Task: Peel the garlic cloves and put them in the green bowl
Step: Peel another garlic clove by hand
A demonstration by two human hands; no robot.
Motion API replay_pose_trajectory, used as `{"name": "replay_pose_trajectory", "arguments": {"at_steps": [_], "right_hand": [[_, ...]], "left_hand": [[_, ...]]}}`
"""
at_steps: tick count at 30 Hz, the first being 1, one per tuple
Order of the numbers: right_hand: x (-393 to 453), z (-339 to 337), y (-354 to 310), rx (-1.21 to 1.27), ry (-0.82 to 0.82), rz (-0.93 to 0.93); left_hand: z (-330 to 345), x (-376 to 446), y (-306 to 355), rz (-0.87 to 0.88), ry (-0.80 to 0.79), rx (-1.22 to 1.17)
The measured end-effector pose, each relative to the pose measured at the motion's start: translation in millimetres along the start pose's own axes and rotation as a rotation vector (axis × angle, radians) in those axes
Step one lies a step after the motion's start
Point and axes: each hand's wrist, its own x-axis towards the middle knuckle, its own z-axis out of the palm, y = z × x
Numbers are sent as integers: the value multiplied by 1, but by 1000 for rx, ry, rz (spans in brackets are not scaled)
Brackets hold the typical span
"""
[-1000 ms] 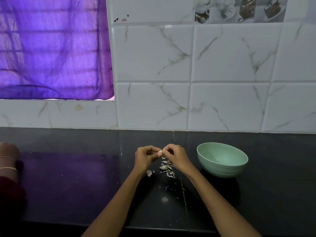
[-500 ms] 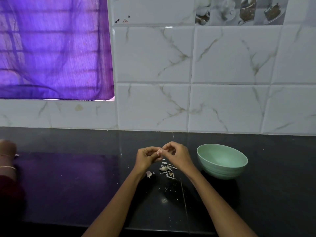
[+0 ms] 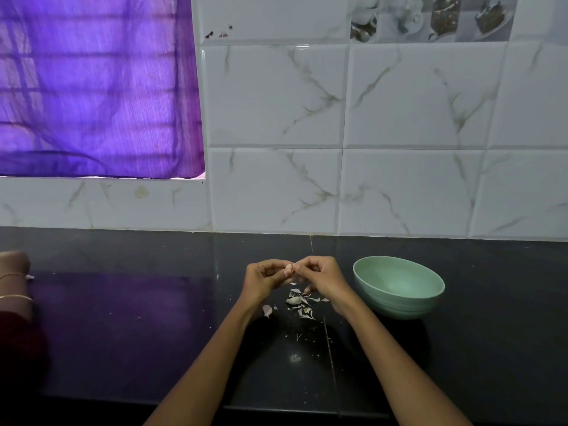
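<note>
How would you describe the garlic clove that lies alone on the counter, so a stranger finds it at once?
Start at the green bowl on the black counter and look left, past the right hand, to the scatter of peels. The garlic clove lies at the scatter's left edge, beside the left wrist. Unlike the thin flat peels, it is plump, pale pink and set apart.

Pale green bowl (image 3: 399,299); glossy black counter (image 3: 123,348); white grey-veined wall tiles (image 3: 276,96); purple curtain (image 3: 92,87).

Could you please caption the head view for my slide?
Both hands pinch a pale garlic clove above scattered papery skins, beside a pale green round bowl.
</note>
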Motion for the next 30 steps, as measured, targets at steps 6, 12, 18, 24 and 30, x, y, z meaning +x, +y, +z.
{"name": "replay_pose_trajectory", "arguments": {"at_steps": [6,12,18,24,30], "right_hand": [[3,7,5,-80,110,-21],[4,6,7,-154,161,-7],[7,6,11,-307,245,-20],[5,-2,7,-447,261,-30],[6,-2,10,-465,184,-63]], "left_hand": [[4,-3,1,20,-34,36],[4,-5,5,8,10,-70],[4,-5,6,-13,121,-128],[-3,-2,5,-47,210,-93],[-3,-4,2,11,236,182]]}}
